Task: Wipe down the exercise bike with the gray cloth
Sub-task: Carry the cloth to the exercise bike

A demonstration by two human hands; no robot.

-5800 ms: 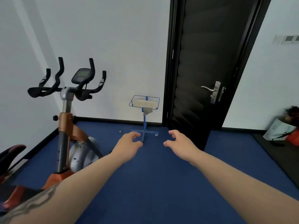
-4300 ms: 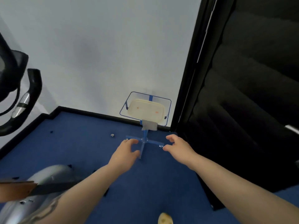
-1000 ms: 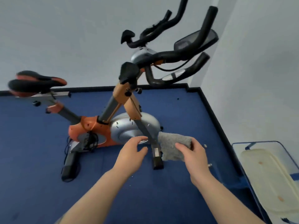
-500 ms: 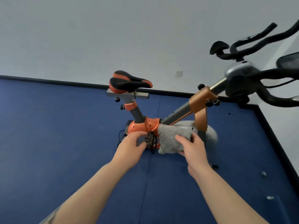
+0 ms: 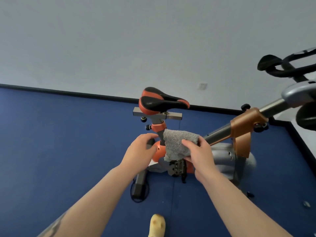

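**Gray cloth held before the seat post of the exercise bike**

No brand, label or legible writing can be made out on any surface. At the left, a wide stretch of blue floor is seen, bounded at the rear by a black baseboard under a pale wall. The left hand is held just left of the seat post, its fingers loosely curled around nothing. The black-and-orange saddle stands above both hands. The gray cloth is gripped by the right hand, thumb over its front and fingers curled behind, directly in front of the orange frame of the exercise bike. The black handlebars are cut by the right edge. A wall socket is set low on the wall.
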